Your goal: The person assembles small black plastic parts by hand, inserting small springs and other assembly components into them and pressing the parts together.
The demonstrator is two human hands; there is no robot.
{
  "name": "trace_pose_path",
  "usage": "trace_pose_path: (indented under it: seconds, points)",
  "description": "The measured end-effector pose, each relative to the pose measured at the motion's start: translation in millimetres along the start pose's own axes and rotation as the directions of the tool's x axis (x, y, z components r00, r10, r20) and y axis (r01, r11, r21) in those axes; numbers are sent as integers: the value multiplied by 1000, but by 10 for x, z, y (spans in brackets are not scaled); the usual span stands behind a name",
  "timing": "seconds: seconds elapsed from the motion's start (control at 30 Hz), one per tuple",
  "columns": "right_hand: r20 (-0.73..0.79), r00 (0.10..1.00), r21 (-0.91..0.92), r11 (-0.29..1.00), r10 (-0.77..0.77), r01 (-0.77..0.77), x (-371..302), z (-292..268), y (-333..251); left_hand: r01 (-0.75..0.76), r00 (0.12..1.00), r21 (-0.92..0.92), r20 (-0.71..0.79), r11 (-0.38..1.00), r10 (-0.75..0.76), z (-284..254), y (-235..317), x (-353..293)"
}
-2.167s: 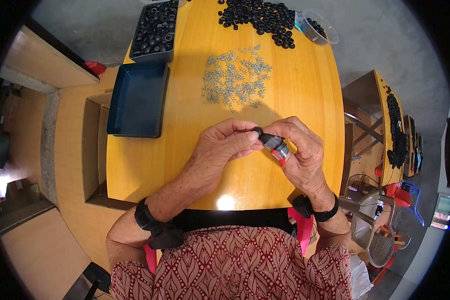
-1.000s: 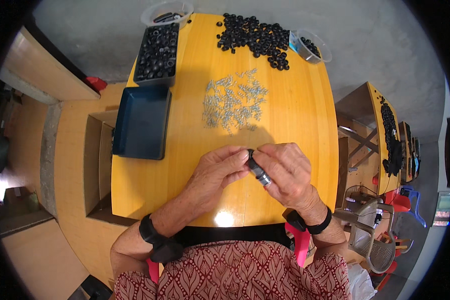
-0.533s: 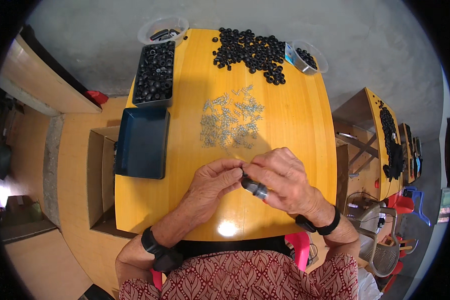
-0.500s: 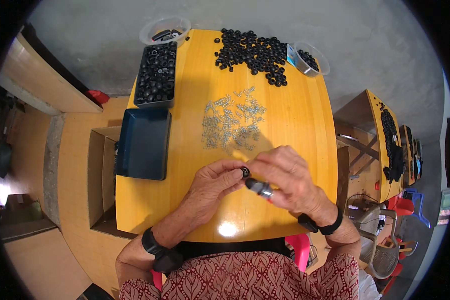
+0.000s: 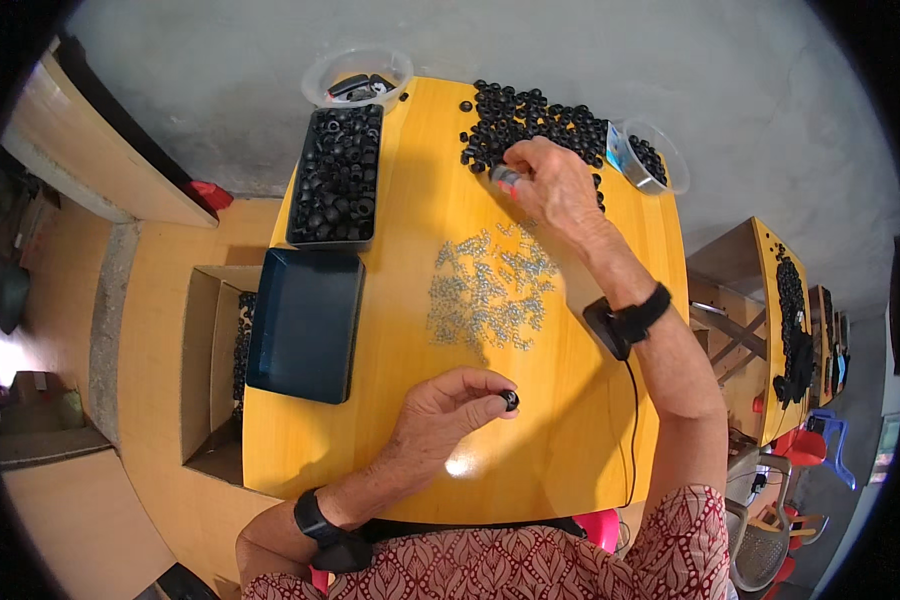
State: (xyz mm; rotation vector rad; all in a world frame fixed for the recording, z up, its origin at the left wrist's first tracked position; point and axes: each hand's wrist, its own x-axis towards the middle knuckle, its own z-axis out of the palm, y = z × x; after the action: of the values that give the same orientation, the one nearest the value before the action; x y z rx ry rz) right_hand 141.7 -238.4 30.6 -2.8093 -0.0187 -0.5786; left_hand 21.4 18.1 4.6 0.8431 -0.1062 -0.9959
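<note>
My left hand (image 5: 440,420) pinches a small black round part (image 5: 510,400) between thumb and fingertips, above the near half of the table. My right hand (image 5: 555,190) is stretched out to the near edge of a pile of black ring-like parts (image 5: 540,115). A short grey tool with a red section (image 5: 505,177) is held in it; its exact kind cannot be made out. Whether the fingertips also touch a black part is hidden. Between my hands and the pile, many tiny silvery metal pieces (image 5: 485,295) lie scattered on the yellow table (image 5: 400,330).
At left stand a dark tray (image 5: 305,325) and a bin full of black caps (image 5: 335,180). Clear plastic bowls stand at the back left (image 5: 315,85) and back right (image 5: 678,172). From my right wrist device (image 5: 610,325) a cable (image 5: 637,430) hangs over the table.
My right hand has moved away from my left hand and forward to the black pile, taking the tool with it. My left hand keeps the black part. The view has shifted slightly.
</note>
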Motion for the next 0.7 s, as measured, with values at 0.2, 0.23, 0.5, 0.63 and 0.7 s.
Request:
trace_pose_path:
  seconds: [0.2, 0.23, 0.5, 0.63, 0.7]
  points:
    - [173, 949, -54, 965, 264, -258, 143, 202, -56, 16, 1000, 35, -8, 999, -16, 4, 55, -18]
    - [187, 943, -49, 961, 277, -273, 143, 198, -57, 16, 1000, 6, 2, 1000, -16, 7, 65, -26]
    - [94, 992, 390, 914, 79, -110, -526, -369, -464, -135, 981, 22, -141, 991, 137, -10, 54, 24]
    - [82, 992, 442, 896, -99, 52, -1162, -707, -875, -213, 957, -58, -212, 975, 196, -23, 63, 57]
    - [47, 993, 518, 853, -106, 67, -1416, -734, -948, -192, 962, -52, -208, 980, 178, 40, 74, 61]
